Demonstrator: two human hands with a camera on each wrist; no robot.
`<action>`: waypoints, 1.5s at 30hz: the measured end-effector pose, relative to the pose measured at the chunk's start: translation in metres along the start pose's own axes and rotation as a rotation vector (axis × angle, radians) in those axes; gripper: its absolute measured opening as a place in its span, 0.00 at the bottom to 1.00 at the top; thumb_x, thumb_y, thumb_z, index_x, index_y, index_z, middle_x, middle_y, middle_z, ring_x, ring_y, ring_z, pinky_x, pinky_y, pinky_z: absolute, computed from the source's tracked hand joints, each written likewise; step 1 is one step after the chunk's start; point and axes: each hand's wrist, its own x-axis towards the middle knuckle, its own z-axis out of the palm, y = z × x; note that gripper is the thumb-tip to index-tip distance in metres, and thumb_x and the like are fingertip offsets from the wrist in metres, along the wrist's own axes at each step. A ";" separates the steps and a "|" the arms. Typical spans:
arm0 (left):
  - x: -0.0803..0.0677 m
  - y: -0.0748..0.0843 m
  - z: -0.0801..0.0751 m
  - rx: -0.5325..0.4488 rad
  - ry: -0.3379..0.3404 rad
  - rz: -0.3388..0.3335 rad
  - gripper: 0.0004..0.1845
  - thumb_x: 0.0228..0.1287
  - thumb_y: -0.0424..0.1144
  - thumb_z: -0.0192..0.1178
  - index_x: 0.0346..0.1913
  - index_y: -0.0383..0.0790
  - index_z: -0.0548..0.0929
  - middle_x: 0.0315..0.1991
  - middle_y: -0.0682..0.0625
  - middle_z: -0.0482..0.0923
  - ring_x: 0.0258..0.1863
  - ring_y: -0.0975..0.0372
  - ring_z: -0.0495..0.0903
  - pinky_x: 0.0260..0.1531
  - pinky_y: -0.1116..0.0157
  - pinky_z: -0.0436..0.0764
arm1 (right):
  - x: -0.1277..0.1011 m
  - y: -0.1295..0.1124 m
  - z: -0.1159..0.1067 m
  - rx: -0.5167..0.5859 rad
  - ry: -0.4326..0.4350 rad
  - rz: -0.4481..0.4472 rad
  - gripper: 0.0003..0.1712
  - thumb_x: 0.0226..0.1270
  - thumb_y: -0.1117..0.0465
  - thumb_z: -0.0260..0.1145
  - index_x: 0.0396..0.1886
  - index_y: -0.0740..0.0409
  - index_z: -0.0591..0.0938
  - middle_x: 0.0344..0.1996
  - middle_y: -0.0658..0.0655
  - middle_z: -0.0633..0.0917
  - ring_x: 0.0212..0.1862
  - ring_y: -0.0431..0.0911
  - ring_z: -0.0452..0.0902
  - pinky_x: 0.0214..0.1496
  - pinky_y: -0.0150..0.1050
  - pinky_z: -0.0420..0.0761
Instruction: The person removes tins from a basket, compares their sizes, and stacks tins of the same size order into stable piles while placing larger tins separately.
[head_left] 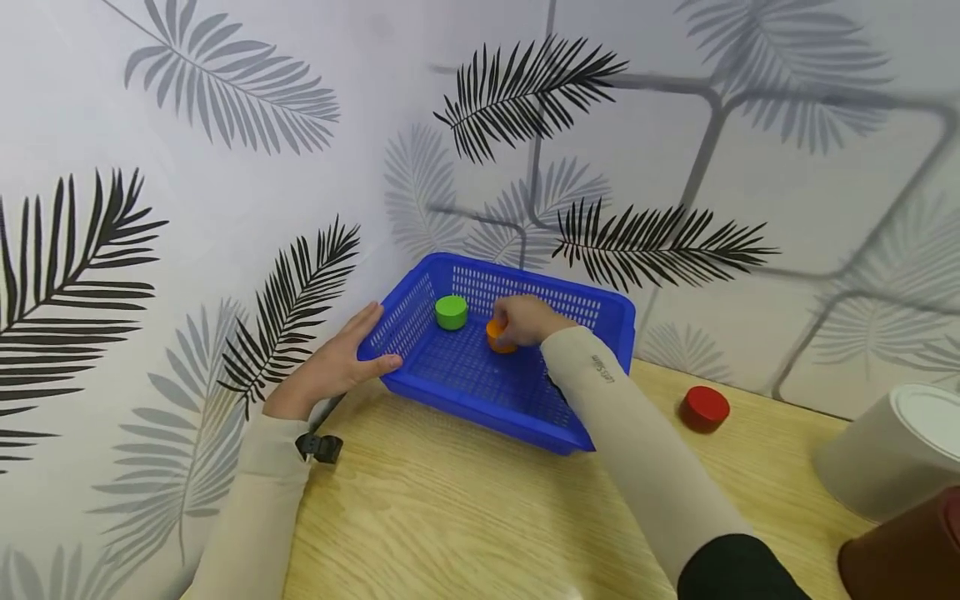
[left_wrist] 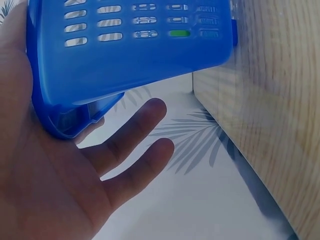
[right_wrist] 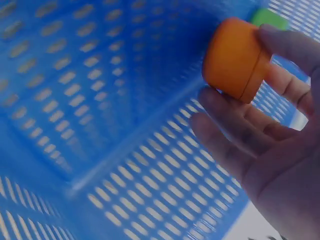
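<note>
On the wooden table stands a blue plastic basket point(head_left: 480, 408) with slotted walls. My right hand point(head_left: 531, 318) reaches into it and pinches a small orange round container point(right_wrist: 231, 59) between thumb and fingers. A seam runs around that container near one end. Left of it in the basket sits a green round container point(head_left: 452, 313). My left hand point(head_left: 330, 360) rests against the basket's left corner, with the thumb along the front rim. In the left wrist view, its fingers point(left_wrist: 132, 130) extend fairly straight below the rim.
A red round container point(head_left: 703, 408) stands on the table right of the basket. Farther right are a large white canister point(head_left: 877, 458) and a dark reddish-brown one point(head_left: 900, 554), partly out of frame. A leaf-patterned wall point(head_left: 420, 50) rises behind and left of the basket.
</note>
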 end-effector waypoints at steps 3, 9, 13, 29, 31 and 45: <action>0.001 0.002 0.002 -0.002 -0.012 -0.001 0.55 0.67 0.64 0.61 0.83 0.42 0.42 0.82 0.44 0.35 0.79 0.46 0.37 0.71 0.39 0.47 | -0.009 0.000 -0.010 0.069 0.038 -0.030 0.08 0.61 0.64 0.68 0.39 0.58 0.79 0.37 0.59 0.84 0.38 0.52 0.77 0.42 0.44 0.79; -0.008 0.001 0.003 0.003 -0.017 -0.020 0.55 0.67 0.64 0.60 0.82 0.41 0.42 0.82 0.42 0.35 0.79 0.43 0.38 0.70 0.36 0.48 | -0.034 -0.020 -0.035 0.292 0.122 -0.038 0.07 0.66 0.63 0.65 0.43 0.56 0.79 0.42 0.60 0.82 0.38 0.52 0.76 0.38 0.43 0.78; -0.016 -0.002 -0.006 0.015 -0.020 -0.054 0.55 0.67 0.64 0.60 0.82 0.41 0.41 0.82 0.42 0.34 0.78 0.42 0.38 0.69 0.34 0.48 | -0.057 -0.035 -0.059 0.401 0.196 -0.080 0.10 0.68 0.61 0.65 0.48 0.54 0.79 0.47 0.59 0.80 0.43 0.54 0.76 0.43 0.45 0.80; -0.012 -0.004 -0.004 0.019 -0.040 -0.047 0.55 0.69 0.62 0.60 0.82 0.41 0.38 0.82 0.40 0.31 0.78 0.39 0.37 0.67 0.31 0.47 | -0.141 0.012 -0.053 0.379 0.318 -0.010 0.19 0.67 0.54 0.74 0.46 0.57 0.74 0.43 0.58 0.81 0.40 0.53 0.76 0.40 0.44 0.77; -0.012 -0.002 -0.005 0.016 -0.045 -0.044 0.55 0.69 0.62 0.60 0.82 0.41 0.38 0.82 0.40 0.31 0.78 0.39 0.36 0.66 0.30 0.47 | -0.149 0.018 -0.047 0.351 0.334 -0.009 0.18 0.66 0.56 0.74 0.44 0.58 0.74 0.41 0.58 0.80 0.38 0.53 0.73 0.38 0.45 0.75; -0.002 0.008 0.000 0.009 -0.048 -0.024 0.55 0.69 0.61 0.60 0.82 0.40 0.38 0.82 0.40 0.31 0.78 0.39 0.36 0.68 0.32 0.47 | -0.232 0.071 -0.034 0.149 0.471 0.089 0.19 0.65 0.56 0.75 0.34 0.57 0.72 0.36 0.59 0.77 0.38 0.55 0.72 0.40 0.48 0.71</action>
